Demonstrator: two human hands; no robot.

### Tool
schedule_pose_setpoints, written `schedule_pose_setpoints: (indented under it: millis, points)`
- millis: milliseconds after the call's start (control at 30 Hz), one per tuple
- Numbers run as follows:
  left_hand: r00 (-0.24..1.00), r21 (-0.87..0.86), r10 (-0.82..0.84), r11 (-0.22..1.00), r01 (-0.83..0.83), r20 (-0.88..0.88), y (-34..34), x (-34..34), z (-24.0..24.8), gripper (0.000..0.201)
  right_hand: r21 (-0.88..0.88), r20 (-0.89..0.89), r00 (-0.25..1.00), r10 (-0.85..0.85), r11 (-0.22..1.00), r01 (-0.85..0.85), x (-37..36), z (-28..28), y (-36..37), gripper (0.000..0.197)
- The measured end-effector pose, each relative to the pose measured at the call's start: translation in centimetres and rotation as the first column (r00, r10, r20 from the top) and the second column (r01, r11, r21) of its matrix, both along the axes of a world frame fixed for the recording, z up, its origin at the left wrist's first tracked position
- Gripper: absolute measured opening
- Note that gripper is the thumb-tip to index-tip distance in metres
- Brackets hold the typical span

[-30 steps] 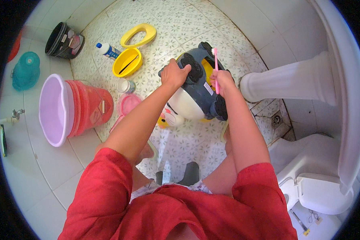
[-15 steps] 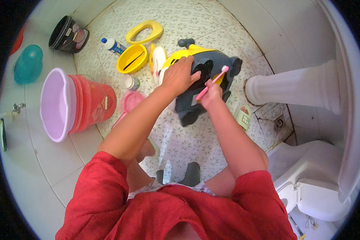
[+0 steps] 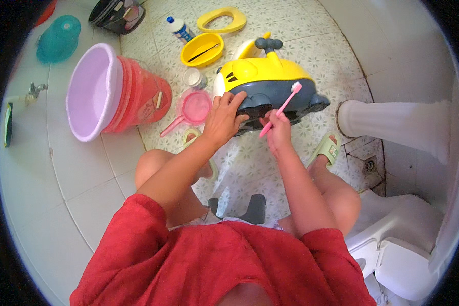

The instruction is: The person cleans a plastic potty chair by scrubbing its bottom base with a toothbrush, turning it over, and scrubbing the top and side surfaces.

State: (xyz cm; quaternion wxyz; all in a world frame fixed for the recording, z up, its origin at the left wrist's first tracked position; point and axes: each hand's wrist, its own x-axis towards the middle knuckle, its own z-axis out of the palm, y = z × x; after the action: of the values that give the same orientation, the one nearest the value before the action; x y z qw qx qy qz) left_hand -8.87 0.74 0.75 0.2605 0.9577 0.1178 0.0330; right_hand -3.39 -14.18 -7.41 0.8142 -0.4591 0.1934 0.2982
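A yellow and dark grey child's potty (image 3: 270, 71), shaped like a little ride-on with a grey handlebar, lies tipped on the tiled floor in front of me. My left hand (image 3: 223, 118) grips its lower left end, beside a dark wheel-like part. In my right hand (image 3: 279, 131) is a pink toothbrush (image 3: 286, 107), held by the handle with its white bristles up against the grey side. The right fingertips are close to the potty's lower edge. Its underside is mostly hidden.
To the left stand a red bucket (image 3: 145, 94) with a lilac basin (image 3: 89, 97), a pink dipper (image 3: 195, 108) and a white jar (image 3: 194, 78). Farther back are a yellow bowl (image 3: 188, 53) holding a black brush, a bottle (image 3: 180, 30) and a yellow seat ring (image 3: 234, 23). A white pedestal (image 3: 392, 116) rises at right.
The potty has turned over so that more of its yellow top and handlebar shows and less of its dark underside. Both hands have moved with it, and the whole view has shifted.
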Motion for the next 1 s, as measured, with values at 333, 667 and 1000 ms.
schedule_pose_setpoints:
  millis: [333,667,1000]
  points:
    - [0.993,-0.149,0.004,0.989,-0.021,-0.114,-1.2,-5.6,-4.4,0.051,-0.383,0.053,0.968,0.247,0.9,-0.208,-3.0,-3.7,-2.6,0.023]
    - [0.975,-0.314,0.205,0.923,-0.221,-0.083,-1.5,-7.4,-7.8,0.046,-0.845,0.012,0.707,0.707,0.386,-0.371,-7.4,0.9,-3.4,0.017]
    - [0.938,-0.086,-0.233,0.972,0.218,-0.255,6.4,-1.9,-4.4,0.062,-0.988,0.151,0.443,0.884,0.131,0.077,-7.4,4.8,-2.8,0.063]
